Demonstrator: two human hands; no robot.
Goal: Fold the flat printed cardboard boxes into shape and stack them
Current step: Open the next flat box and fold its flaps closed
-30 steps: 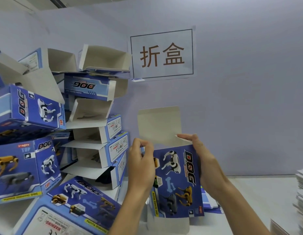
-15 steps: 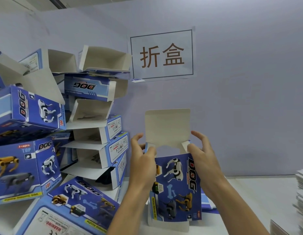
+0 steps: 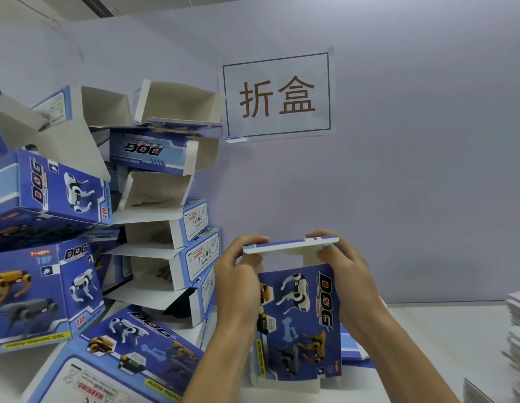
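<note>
The left hand [image 3: 238, 289] is covering the left side of the blue printed box [image 3: 301, 324], so that side and part of the picture panel are hidden. The box's bottom flap is blurring into the white table [image 3: 427, 344], and whether it is touching the surface is hard to tell. The small print on the panels is too soft to read beyond "DOG".

The box is standing upright near the middle of the table, in front of the person, well clear of the table's far edge. It is thin glossy card, blue outside with robot dogs printed on it and plain grey-white inside. Its top flap [image 3: 290, 245] is lying almost level, showing only a thin white edge with a blue stripe. Both hands are gripping the box: the left hand's fingers are curling onto the flap's left end, and the right hand [image 3: 347, 282] is pinching its right end while wrapping the box's right side.

At the table's left edge a leaning pile of folded boxes [image 3: 154, 216] is rising, many with open flaps, several cut off by the frame. At the right edge, stacks of flat cards [image 3: 517, 330] are only partly visible. A paper sign [image 3: 277, 96] is sticking to the pale wall.
</note>
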